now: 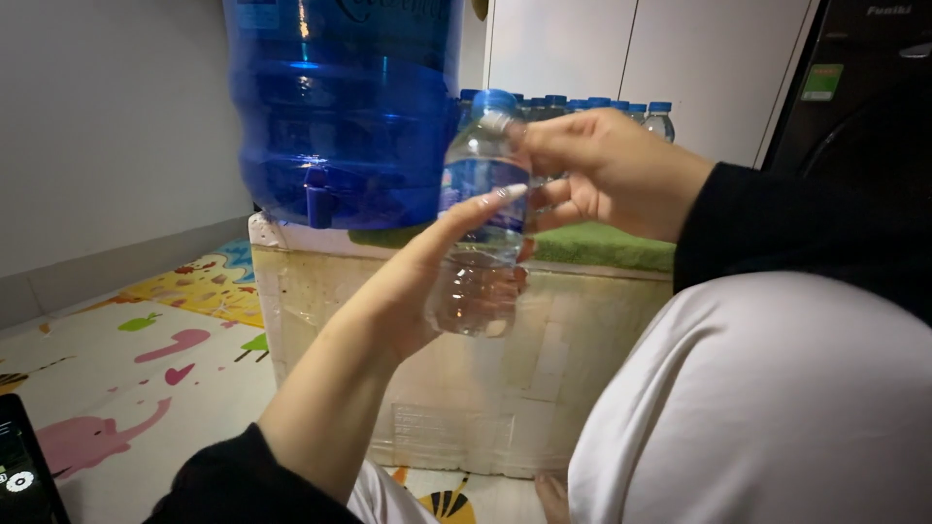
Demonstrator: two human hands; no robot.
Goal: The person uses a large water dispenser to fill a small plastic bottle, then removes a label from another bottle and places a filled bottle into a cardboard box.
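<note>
Currently your left hand [417, 291] has its grip wrapped around the lower body of a small clear plastic bottle [478, 243], thumb stretched up along the label band; bottle upright, raised in front of you. Your right hand [607, 170] has its grip narrowed on the bottle's blue cap [495, 102], fingers pinched round the neck just beneath it. Water fill inside: cannot tell for sure.

Just behind the bottle: large blue water jug [340, 107] with a small blue tap [318, 199] low on its front. Jug stands on a pale foam box [466, 388] serving as a worktop, with a green cloth [602, 247] laid over its top. Row of capped small bottles [602, 105] behind your right hand, against white cabinet doors [631, 58]. Patterned play mat [146, 359] covers the floor at left. Dark phone corner [24, 466] at bottom left.
</note>
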